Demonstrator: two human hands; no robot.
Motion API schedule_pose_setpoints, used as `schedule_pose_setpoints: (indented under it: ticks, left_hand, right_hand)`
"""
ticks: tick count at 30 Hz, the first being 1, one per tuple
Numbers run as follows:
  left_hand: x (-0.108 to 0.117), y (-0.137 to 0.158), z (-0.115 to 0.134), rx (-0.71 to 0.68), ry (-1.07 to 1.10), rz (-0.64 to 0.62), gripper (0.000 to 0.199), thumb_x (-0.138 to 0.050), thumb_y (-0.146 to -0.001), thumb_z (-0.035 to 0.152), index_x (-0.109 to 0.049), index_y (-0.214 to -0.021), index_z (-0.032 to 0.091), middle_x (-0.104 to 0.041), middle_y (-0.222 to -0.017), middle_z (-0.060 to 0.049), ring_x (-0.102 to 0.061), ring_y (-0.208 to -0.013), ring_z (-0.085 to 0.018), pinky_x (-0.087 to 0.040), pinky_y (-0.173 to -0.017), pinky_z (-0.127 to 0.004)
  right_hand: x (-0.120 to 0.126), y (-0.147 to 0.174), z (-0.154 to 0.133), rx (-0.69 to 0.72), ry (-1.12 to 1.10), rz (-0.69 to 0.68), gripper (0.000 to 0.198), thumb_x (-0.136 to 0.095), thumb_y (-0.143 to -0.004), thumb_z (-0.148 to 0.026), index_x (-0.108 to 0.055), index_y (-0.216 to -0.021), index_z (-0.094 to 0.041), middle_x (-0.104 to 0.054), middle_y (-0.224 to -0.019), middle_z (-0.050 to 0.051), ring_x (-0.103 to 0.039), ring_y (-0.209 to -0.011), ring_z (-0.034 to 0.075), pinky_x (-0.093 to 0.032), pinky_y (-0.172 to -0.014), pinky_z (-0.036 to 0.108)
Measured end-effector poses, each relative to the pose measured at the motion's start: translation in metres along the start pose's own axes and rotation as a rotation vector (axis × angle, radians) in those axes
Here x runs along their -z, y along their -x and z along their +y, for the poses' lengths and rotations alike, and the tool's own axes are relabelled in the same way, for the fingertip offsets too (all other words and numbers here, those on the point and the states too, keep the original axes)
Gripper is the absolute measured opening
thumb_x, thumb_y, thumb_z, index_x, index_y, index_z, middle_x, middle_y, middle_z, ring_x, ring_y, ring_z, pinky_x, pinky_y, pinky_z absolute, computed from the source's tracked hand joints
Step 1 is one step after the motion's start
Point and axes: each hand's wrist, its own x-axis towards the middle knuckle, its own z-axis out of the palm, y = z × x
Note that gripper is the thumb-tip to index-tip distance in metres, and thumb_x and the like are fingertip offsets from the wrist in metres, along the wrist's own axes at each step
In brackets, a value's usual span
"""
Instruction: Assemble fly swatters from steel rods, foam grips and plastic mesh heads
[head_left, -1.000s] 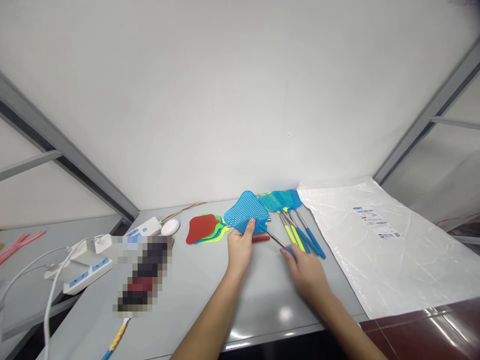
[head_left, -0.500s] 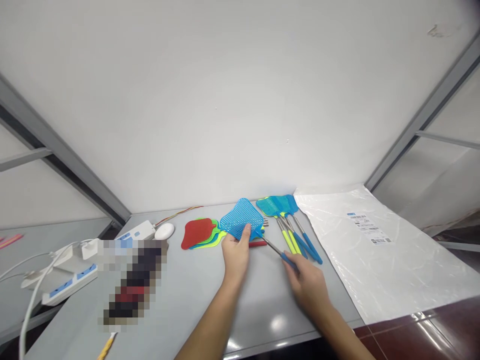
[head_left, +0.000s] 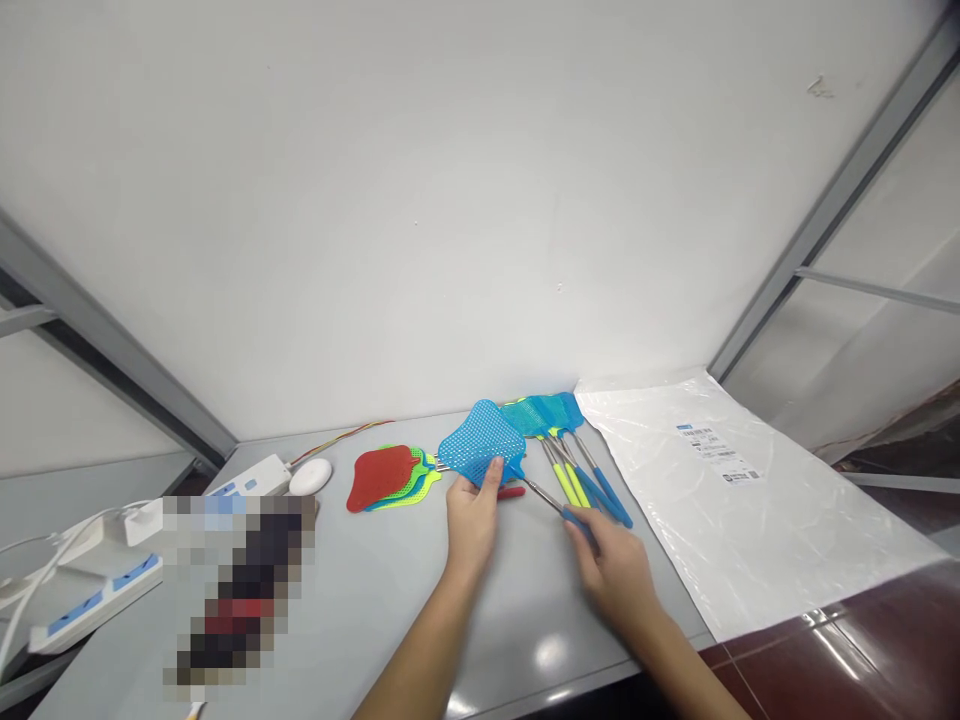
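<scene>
A blue fly swatter (head_left: pixel 484 435) with a perforated head and a metal rod is held between both hands above the table. My left hand (head_left: pixel 474 510) pinches the lower edge of its head, thumb on top. Around its blue handle my right hand (head_left: pixel 611 560) is closed. Behind and to the right lies a group of blue and yellow-green swatters (head_left: pixel 574 470), heads toward the wall. To the left, swatter heads are stacked with a red one (head_left: pixel 384 475) on top of green, blue and yellow ones. Part of a red handle (head_left: pixel 512 492) shows beside my left hand.
A large white plastic mailing bag (head_left: pixel 712 480) with a label covers the table's right end. At the left are white power strips (head_left: pixel 105 595) with cables, a round white object (head_left: pixel 310 477) and a pixelated dark item (head_left: pixel 247 590). A white wall stands behind.
The view has shifted slightly, moving the table things a little left in the picture. Both hands keep their hold on the blue fly swatter, which looks nearly unchanged.
</scene>
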Motion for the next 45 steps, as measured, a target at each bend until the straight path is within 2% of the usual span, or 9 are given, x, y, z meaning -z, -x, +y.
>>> schedule_pose_setpoints:
  ticks: [5,9,14,22,28,35,42,45]
  left_hand:
    - [-0.005,0.01,-0.006,-0.004,-0.049,-0.245,0.036,-0.062,-0.083,0.046,-0.064,-0.103,0.016,-0.072,-0.085,-0.008,-0.066,-0.081,-0.018,-0.048,-0.081,-0.031]
    - [-0.006,0.014,-0.009,-0.05,-0.152,-0.283,0.033,-0.055,-0.088,0.047,-0.063,-0.101,0.017,-0.071,-0.088,-0.008,-0.065,-0.084,-0.019,-0.046,-0.081,-0.031]
    - [0.0,0.01,-0.007,-0.103,-0.25,-0.245,0.032,-0.05,-0.091,0.045,-0.063,-0.098,0.017,-0.069,-0.087,-0.006,-0.064,-0.085,-0.019,-0.046,-0.081,-0.031]
    - [0.004,0.005,-0.006,-0.119,-0.298,-0.224,0.032,-0.046,-0.093,0.045,-0.062,-0.094,0.018,-0.067,-0.08,-0.003,-0.064,-0.082,-0.018,-0.047,-0.079,-0.03]
    - [0.007,0.003,-0.005,-0.139,-0.341,-0.208,0.032,-0.046,-0.092,0.044,-0.063,-0.092,0.017,-0.067,-0.079,-0.004,-0.066,-0.079,-0.018,-0.049,-0.077,-0.03]
    - [0.01,0.0,0.006,-0.158,-0.347,-0.151,0.031,-0.046,-0.092,0.043,-0.063,-0.087,0.017,-0.067,-0.08,-0.003,-0.066,-0.08,-0.017,-0.049,-0.077,-0.028]
    - [0.025,-0.012,0.013,-0.286,-0.458,-0.033,0.028,-0.045,-0.093,0.041,-0.063,-0.09,0.019,-0.068,-0.082,-0.002,-0.063,-0.084,-0.017,-0.047,-0.082,-0.029]
    - [0.037,-0.02,0.019,-0.344,-0.533,0.055,0.028,-0.045,-0.093,0.04,-0.064,-0.088,0.02,-0.068,-0.08,-0.002,-0.063,-0.083,-0.017,-0.047,-0.079,-0.028]
  right_hand:
    - [0.019,-0.028,0.006,-0.241,0.247,0.037,0.03,-0.037,-0.097,-0.034,-0.054,-0.117,-0.018,-0.071,-0.096,0.009,-0.067,-0.078,0.023,-0.044,-0.066,0.032]
    - [0.026,-0.055,0.013,-0.244,0.496,-0.065,0.027,-0.037,-0.097,-0.031,-0.056,-0.109,-0.017,-0.07,-0.083,0.009,-0.063,-0.072,0.025,-0.034,-0.064,0.032]
    - [0.023,-0.074,0.019,-0.235,0.55,-0.142,0.024,-0.039,-0.097,-0.03,-0.056,-0.108,-0.02,-0.07,-0.079,0.007,-0.062,-0.069,0.023,-0.03,-0.063,0.031]
    - [0.021,-0.083,0.034,-0.206,0.47,-0.215,0.024,-0.041,-0.096,-0.032,-0.06,-0.105,-0.022,-0.07,-0.088,0.004,-0.063,-0.081,0.022,-0.033,-0.07,0.031]
    - [0.016,-0.076,0.031,-0.199,0.426,-0.246,0.025,-0.041,-0.096,-0.035,-0.062,-0.099,-0.022,-0.068,-0.091,0.004,-0.061,-0.083,0.02,-0.035,-0.069,0.029]
    - [0.016,-0.055,0.032,-0.207,0.477,-0.22,0.03,-0.052,-0.089,-0.041,-0.058,-0.109,-0.019,-0.06,-0.1,0.009,-0.056,-0.09,0.025,-0.037,-0.073,0.034]
    - [0.011,-0.036,0.033,-0.235,0.483,-0.174,0.021,-0.049,-0.091,-0.036,-0.06,-0.097,-0.019,-0.061,-0.096,0.009,-0.055,-0.093,0.026,-0.037,-0.077,0.035]
    - [0.01,-0.037,0.029,-0.283,0.436,-0.217,0.02,-0.044,-0.093,-0.034,-0.058,-0.097,-0.019,-0.065,-0.092,0.007,-0.059,-0.087,0.025,-0.037,-0.074,0.034]
